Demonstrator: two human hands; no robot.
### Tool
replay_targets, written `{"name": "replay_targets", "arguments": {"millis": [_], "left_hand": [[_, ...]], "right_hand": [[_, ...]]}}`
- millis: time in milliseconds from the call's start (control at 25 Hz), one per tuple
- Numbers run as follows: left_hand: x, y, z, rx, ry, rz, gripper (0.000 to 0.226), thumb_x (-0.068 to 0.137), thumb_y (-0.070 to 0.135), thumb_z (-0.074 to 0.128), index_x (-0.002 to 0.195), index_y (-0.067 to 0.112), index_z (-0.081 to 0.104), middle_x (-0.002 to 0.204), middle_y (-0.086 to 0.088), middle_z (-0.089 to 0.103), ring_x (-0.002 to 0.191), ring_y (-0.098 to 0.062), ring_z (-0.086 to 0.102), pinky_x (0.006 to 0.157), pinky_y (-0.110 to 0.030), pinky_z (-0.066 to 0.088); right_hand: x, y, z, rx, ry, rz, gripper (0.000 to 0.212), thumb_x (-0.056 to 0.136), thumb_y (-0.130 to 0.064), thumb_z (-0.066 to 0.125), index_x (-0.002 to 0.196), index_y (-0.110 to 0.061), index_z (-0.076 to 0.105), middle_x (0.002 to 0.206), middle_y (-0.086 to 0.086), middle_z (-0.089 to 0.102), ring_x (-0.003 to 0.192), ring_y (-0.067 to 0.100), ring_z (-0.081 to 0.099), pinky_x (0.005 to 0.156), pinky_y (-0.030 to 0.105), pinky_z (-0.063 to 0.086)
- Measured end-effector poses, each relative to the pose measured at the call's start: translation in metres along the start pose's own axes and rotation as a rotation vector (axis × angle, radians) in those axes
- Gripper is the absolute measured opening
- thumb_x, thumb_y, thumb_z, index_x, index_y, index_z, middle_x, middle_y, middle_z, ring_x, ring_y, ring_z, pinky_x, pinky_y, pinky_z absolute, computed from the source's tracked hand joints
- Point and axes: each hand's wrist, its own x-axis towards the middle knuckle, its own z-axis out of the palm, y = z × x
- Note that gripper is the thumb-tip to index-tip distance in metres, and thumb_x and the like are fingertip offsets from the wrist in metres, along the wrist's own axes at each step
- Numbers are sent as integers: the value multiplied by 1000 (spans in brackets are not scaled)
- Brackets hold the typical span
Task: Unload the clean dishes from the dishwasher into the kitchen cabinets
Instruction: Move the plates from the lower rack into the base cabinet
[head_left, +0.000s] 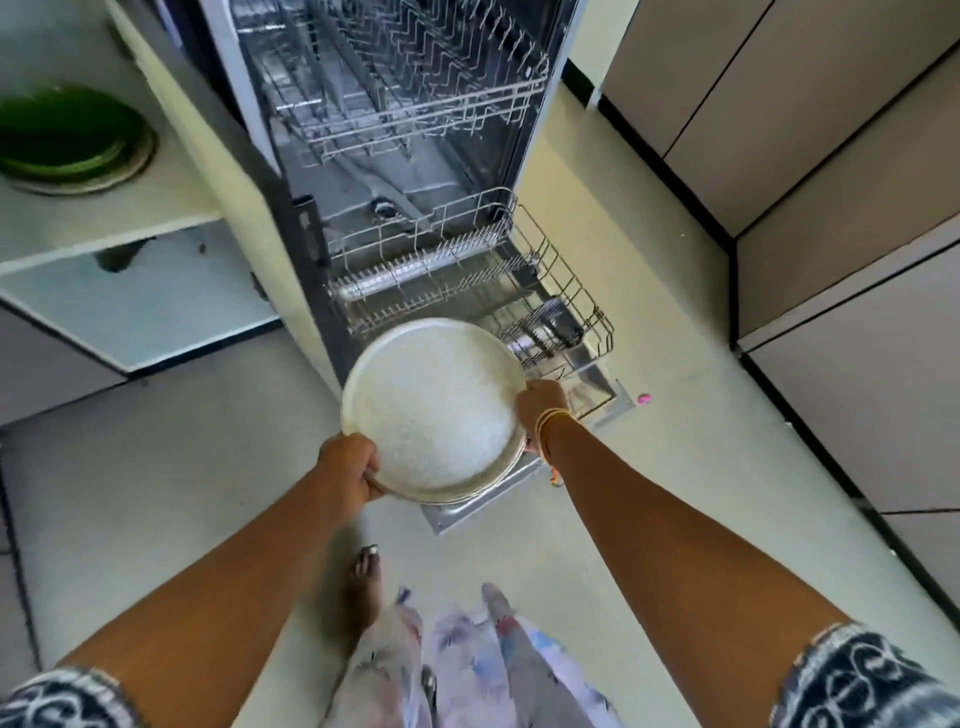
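Pale kitchen floor (649, 291) surrounds an open dishwasher (395, 156) with its lower rack (566, 291) pulled out. Above that rack, a stack of cream plates (431, 410) is gripped at opposite rims by the left hand (348, 470) and right hand (540, 402). Green plates (67, 135) sit on a shelf at left.

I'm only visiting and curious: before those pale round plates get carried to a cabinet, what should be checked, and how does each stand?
1. Left hand grips the stack of pale round plates at its rim: ok.
2. Right hand grips the opposite rim: ok.
3. Stack clear of the wire lower rack: ok.
4. Stack level: slightly tilted, cannot tell if safe.
5. Room beside the green plates on the open shelf: ok.
6. Small pink object on the floor, off to the right: cannot tell.
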Motion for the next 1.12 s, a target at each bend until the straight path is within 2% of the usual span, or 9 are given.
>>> {"name": "replay_targets", "arguments": {"millis": [80,240,400,560,640,720,880,1000,1120], "left_hand": [[-13,-10,-34,15,27,9,63,78,-18,27,134,4,44,123,-20,48,102,-38,47,82,-48,47],[-25,6,-114,35,67,24,58,78,-17,26,128,4,47,97,-15,51,91,-35,50,78,-45,47],[-25,29,-164,40,75,49,49,81,-17,26,114,11,48,109,-13,47,100,-35,46,83,-43,43],[-7,77,-248,86,137,134,51,80,-13,33,125,4,51,109,-13,52,99,-36,52,77,-43,48],[3,108,-279,93,179,223,49,81,-11,36,124,4,54,104,-13,54,95,-36,55,71,-40,48],[10,137,-301,88,253,266,46,82,-10,38,123,5,55,108,-12,56,94,-36,55,74,-41,49],[29,191,-332,15,320,284,42,88,-5,41,125,10,52,109,-11,53,92,-34,52,77,-45,49],[49,235,-340,-42,309,303,41,89,-2,44,127,12,53,114,-15,57,88,-33,56,80,-48,53],[69,278,-342,-145,280,291,38,91,1,47,127,11,53,115,-18,58,88,-33,60,68,-43,56]], "right_hand": [[-22,11,23,143,23,-2,36,82,3,41,105,2,68,104,23,67,104,39,63,94,48,52],[-58,2,88,153,-109,-13,36,74,5,42,97,0,70,99,23,68,96,41,65,86,57,53],[-84,-23,130,195,-210,41,31,83,8,41,92,-7,66,99,17,63,93,37,62,84,56,54],[-105,-74,212,294,-244,69,33,89,7,42,107,-7,64,104,16,62,89,31,60,74,42,55],[-115,-104,244,402,-235,107,32,89,8,40,95,-11,64,98,13,61,88,32,59,77,45,55],[-119,-131,269,427,-226,120,31,89,8,41,86,-13,64,92,11,60,86,32,58,83,49,54],[-108,-194,308,451,-201,76,23,83,8,44,78,2,65,78,9,56,75,27,53,84,61,50],[-82,-245,331,471,-156,18,29,78,7,49,62,-8,67,65,7,58,71,25,56,74,40,55],[-56,-294,347,533,-194,6,26,79,9,50,87,-5,70,83,10,61,74,25,57,62,29,50]]}}
